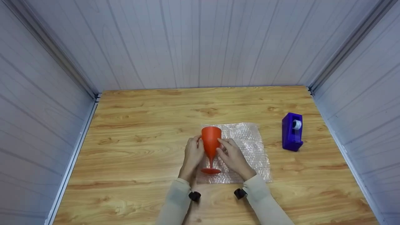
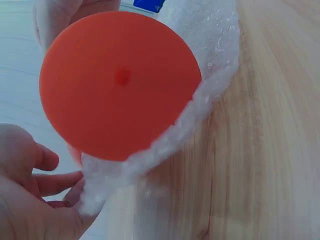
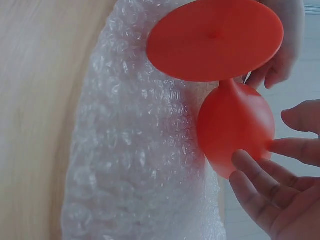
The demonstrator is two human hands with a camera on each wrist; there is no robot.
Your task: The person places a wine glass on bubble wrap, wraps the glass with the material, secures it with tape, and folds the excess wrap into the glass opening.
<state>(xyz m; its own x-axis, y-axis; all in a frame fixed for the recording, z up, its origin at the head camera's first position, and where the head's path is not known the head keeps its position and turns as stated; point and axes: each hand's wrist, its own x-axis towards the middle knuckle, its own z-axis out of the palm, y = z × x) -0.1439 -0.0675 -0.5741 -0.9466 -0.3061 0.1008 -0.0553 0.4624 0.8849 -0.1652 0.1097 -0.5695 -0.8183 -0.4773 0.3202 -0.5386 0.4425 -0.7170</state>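
Observation:
An orange plastic goblet (image 1: 210, 140) lies on a sheet of bubble wrap (image 1: 247, 137), its round foot (image 2: 120, 85) toward me. My left hand (image 1: 193, 153) is at the goblet's left side; in the left wrist view its fingers meet the raised edge of the bubble wrap (image 2: 165, 145), which hides some of the fingertips, while the thumb stays apart. On the other side my right hand (image 1: 232, 156) touches the bowl (image 3: 237, 130) with its fingertips, the fingers loosely extended and the thumb off the bowl.
A purple tape dispenser (image 1: 292, 132) with a roll of clear tape stands right of the bubble wrap on the wooden table (image 1: 140, 125). Pale panel walls (image 1: 200, 43) enclose the table at the back and both sides.

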